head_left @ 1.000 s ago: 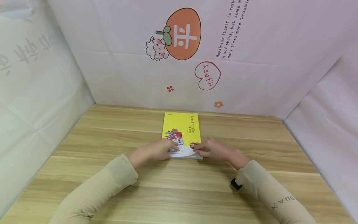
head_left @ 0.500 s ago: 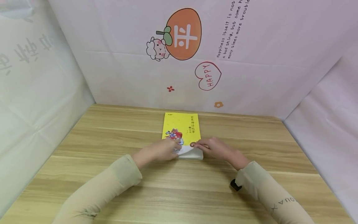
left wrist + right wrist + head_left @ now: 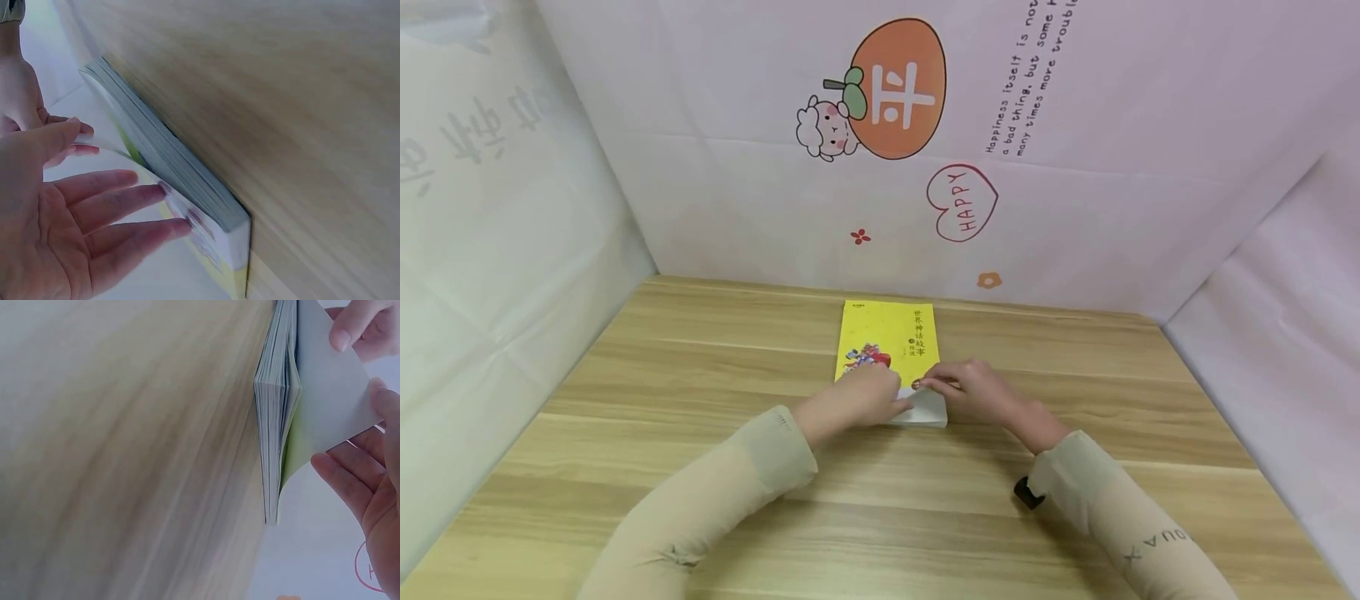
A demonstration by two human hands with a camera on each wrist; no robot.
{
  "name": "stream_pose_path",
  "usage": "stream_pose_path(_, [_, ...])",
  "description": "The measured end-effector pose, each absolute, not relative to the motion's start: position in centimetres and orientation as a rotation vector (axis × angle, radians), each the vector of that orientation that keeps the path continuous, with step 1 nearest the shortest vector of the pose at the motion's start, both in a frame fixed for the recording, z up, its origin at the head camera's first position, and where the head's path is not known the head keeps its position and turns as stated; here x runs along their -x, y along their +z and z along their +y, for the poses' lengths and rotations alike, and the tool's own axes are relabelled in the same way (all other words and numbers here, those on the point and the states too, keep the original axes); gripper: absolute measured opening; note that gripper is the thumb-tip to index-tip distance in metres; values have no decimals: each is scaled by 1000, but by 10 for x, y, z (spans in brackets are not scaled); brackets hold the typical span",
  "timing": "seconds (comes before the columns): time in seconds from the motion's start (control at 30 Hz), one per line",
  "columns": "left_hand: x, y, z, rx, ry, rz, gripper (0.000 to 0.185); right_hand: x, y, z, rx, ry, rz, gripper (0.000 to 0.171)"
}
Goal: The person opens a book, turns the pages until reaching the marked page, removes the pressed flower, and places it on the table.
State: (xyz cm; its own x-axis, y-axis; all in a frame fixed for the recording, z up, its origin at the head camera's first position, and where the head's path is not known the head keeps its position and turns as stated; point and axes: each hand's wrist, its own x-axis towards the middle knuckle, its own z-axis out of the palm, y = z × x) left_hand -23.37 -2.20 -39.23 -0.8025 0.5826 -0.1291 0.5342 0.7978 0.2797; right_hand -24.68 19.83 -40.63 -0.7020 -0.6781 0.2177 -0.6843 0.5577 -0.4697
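We see a yellow book [image 3: 887, 342] lying flat on the wooden table [image 3: 700, 375], in the middle of the head view and close to the backdrop [image 3: 1075, 208] that rises behind it. Its near right corner shows white, where the cover [image 3: 325, 406] is peeled up from the pages.

Our left hand [image 3: 857, 400] lies on the lower left part of the book. In the left wrist view its fingers [image 3: 119, 206] are straight and slightly spread, their tips touching the curled cover beside the grey block of pages [image 3: 175, 169]. It grips nothing.

Our right hand [image 3: 977, 392] sits at the book's right edge, just right of centre in the head view. In the right wrist view, thumb and fingers [image 3: 350, 325] pinch the lifted cover near the upper right of the frame, so that the sheet stands away from the page block [image 3: 272, 425] and shows its white inner side. The remaining fingers curve loosely below it, at the lower right.

Both arms wear beige sleeves [image 3: 715, 500], reaching in from the bottom of the head view. A small black object [image 3: 1026, 493] shows at the right wrist; we cannot tell what it is. The backdrop carries an orange cartoon fruit [image 3: 898, 87] at top centre and a heart reading HAPPY [image 3: 962, 202] beneath it.
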Motion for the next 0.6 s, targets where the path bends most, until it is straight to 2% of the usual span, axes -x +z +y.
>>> stream_pose_path(0.2, [236,-393,-9,-850,307,2858,51,248,-406,197,-1212,839,-2700,11])
stream_pose_path(0.47, [240,-394,0,-809,241,2912,52,248,-408,197,-1179,883,-2659,8])
stream_pose_path(0.6, [241,-393,-3,-769,286,2880,51,247,-407,200,-1106,871,-2643,13])
